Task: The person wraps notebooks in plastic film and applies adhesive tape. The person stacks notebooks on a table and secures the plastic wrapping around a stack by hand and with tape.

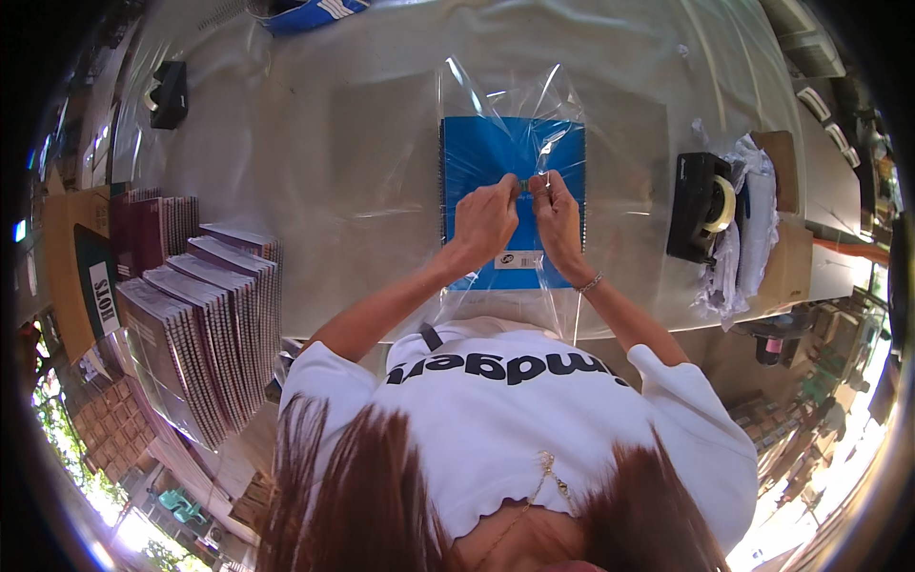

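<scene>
A blue spiral-bound notebook [477, 148] lies in front of me, with wire coils along both its left and right sides, so more than one may be stacked. Transparent plastic film [457, 91] covers it and sticks out past its far and near edges. Over the middle of the cover, my left hand [484, 219] and my right hand [560, 221] meet with fingertips pinched on the film, pulling creases toward them. A tiny strip between the fingertips is too small to name. Nearer to me, a white label [518, 259] shows on the blue cover.
To the right stands a black tape dispenser [694, 205], beside crumpled plastic [758, 224] and cardboard. Stacks of maroon spiral notebooks [195, 305] and a cardboard box [71, 248] are at the left. Another black dispenser [172, 95] sits far left. Transparent sheeting covers the table [372, 172].
</scene>
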Demonstrator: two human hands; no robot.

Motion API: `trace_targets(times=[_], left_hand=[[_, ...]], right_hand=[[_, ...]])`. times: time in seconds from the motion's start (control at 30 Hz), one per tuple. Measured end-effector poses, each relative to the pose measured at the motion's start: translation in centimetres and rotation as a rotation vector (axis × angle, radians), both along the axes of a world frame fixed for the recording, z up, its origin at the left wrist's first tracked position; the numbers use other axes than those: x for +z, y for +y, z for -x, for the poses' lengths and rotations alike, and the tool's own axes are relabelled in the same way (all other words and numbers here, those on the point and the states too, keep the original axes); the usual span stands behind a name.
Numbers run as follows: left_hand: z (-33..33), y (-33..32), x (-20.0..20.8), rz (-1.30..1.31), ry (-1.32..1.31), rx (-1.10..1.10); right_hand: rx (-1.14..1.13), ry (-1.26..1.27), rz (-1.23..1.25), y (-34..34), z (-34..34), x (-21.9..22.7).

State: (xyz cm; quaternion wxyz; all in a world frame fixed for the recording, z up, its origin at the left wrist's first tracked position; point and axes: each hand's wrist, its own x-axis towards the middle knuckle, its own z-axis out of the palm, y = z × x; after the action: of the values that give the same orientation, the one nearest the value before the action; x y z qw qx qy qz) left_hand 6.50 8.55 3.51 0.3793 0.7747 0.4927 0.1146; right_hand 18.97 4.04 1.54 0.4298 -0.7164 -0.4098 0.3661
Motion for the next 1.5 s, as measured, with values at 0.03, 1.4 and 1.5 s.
trace_targets(times=[0.03, 1.4, 1.5], left_hand=[[0.5, 0.6, 0.3, -0.042, 0.034, -0.088], [1.7, 1.9, -2.9, -0.419, 0.091, -0.345], [1.7, 1.8, -1.3, -0.329, 0.089, -0.371]], right_hand=[[0.007, 0.001, -0.014, 0.0, 0.1, -0.2], [0.738, -0.48, 0.162, 1.6, -6.1, 1.4], [0.657, -0.647, 0.02, 0.2, -5.2, 0.5]])
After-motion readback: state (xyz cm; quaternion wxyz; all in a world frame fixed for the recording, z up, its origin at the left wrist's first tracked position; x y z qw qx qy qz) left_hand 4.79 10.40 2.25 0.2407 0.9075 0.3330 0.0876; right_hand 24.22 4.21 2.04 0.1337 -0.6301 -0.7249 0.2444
